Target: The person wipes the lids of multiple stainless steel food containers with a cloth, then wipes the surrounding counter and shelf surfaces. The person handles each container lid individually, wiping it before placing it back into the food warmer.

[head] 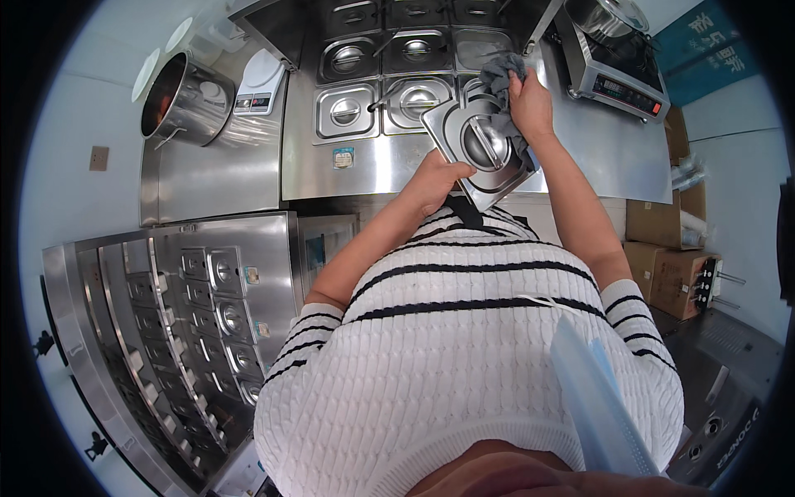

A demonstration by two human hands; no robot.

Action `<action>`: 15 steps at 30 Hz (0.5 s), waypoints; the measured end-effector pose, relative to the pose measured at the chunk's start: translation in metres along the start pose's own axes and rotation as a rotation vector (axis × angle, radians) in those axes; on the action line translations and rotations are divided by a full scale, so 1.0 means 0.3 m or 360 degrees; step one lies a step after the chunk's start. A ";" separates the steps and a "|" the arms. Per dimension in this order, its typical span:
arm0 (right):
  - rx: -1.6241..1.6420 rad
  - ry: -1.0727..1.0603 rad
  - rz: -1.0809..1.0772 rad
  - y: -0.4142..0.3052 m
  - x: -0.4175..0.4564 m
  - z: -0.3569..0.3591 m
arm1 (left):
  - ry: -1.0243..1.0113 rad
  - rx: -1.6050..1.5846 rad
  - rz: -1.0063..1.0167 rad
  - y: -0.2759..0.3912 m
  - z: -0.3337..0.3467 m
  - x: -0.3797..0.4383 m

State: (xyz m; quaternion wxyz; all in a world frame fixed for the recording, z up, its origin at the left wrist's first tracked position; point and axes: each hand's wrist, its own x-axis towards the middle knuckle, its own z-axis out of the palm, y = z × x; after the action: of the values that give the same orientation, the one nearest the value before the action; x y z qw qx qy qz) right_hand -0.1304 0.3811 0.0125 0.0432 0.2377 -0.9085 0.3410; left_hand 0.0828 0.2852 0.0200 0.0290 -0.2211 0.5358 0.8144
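Observation:
Tilted in front of my body is a stainless steel pan lid (486,144) with a bar handle across its round recess. My left hand (438,180) grips it by the near left edge, the thumb lying on top. In my right hand (532,102) is a bunched grey cloth (502,74), part of which hangs down along the lid's right side. Beyond the lid, several covered steel food pans are set into the counter (385,168), among them a lidded pan (345,110) at the front left. Behind the cloth, one pan's cover (481,48) is partly hidden.
A tall steel stockpot (208,99) and a white kitchen scale (261,81) stand on the left counter. To the right is an induction cooker (621,81) carrying a steel pot (612,17). Cardboard boxes (661,273) are stacked below right. More lidded pans (233,320) fill the left unit.

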 end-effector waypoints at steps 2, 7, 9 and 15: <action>-0.0073 0.0122 0.0144 0.117 0.049 -0.011 | 0.0025 -0.0059 0.0051 0.009 0.014 -0.014; 0.0502 0.0399 0.0146 0.184 0.047 -0.186 | 0.0061 -0.0321 0.0172 0.014 -0.049 0.020; 0.0939 0.0354 -0.0063 0.038 -0.019 -0.264 | 0.0064 -0.0406 0.0172 0.002 -0.063 0.040; -0.0231 0.0102 -0.0939 -0.108 -0.179 -0.152 | 0.0027 -0.0564 0.0320 0.040 -0.002 0.049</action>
State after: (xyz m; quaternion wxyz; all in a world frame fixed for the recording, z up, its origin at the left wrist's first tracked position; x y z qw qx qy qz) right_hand -0.0719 0.4108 0.0539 0.1859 0.4767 -0.8204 0.2552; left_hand 0.0663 0.2767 0.0243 -0.0963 -0.1749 0.4036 0.8929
